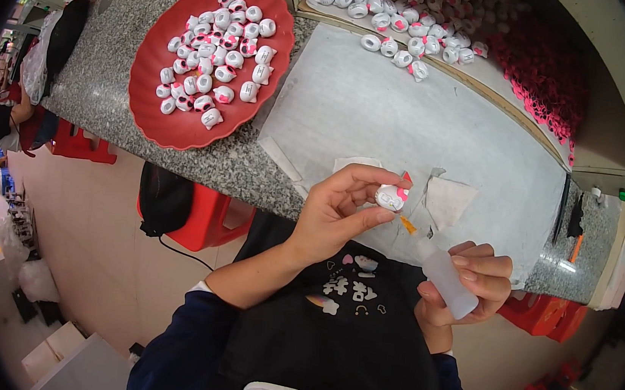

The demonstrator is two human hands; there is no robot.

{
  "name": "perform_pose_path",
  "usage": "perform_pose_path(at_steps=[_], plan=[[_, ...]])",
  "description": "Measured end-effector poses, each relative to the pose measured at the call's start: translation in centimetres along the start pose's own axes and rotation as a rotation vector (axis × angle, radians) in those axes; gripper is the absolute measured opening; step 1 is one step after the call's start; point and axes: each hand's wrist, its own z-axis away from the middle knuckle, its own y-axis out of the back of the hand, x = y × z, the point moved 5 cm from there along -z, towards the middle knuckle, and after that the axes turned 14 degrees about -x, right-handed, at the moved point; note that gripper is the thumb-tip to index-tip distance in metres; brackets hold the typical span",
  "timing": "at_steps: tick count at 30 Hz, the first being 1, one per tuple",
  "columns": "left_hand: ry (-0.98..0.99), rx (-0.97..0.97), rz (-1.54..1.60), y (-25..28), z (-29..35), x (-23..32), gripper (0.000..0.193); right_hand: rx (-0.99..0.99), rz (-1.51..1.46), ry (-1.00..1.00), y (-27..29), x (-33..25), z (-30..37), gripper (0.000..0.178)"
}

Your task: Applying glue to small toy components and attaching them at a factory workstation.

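Note:
Between the thumb and fingers of my left hand point(340, 209) is a small white cat-head figure point(391, 197) with a pink bow. My right hand point(475, 281) is wrapped round a translucent white squeeze bottle point(447, 276), tilted with its orange tip point(407, 225) up toward the figure. A small gap seems to lie between the tip and the figure. Both hands are over the near edge of a pale sheet point(411, 122) on the counter. A scrap of white cloth or paper point(450, 202) lies just beyond the bottle.
A red scalloped plate point(146, 75) of several similar white figures stands on the speckled stone counter point(126, 15) at left. A shelf at the back carries a heap of white heads point(399, 21) and many small pink pieces point(541, 89). A red stool point(207, 222) is below the counter.

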Motion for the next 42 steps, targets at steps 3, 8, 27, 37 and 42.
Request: perform_pose_path(at_steps=[3, 8, 27, 37, 42], plan=[[0.007, 0.011, 0.003, 0.0, 0.0, -0.1, 0.031, -0.023, -0.012, 0.015, 0.1, 0.0, 0.0, 0.040], [-0.002, 0.004, 0.007, 0.0, 0.1, 0.0, 0.031, 0.018, -0.001, 0.036, 0.2, 0.1, -0.1, 0.038], [-0.101, -0.052, -0.396, -0.2, 0.3, 0.5, 0.031, 0.006, -0.047, 0.030, -0.3, 0.0, -0.1, 0.039], [-0.088, -0.057, -0.428, -0.3, -0.1, 0.6, 0.031, 0.030, -0.005, 0.013, 0.4, 0.2, -0.1, 0.038], [-0.082, 0.123, -0.147, 1.5, 0.2, 1.2, 0.033, 0.010, -0.132, -0.183, 2.3, 3.0, -1.1, 0.033]])
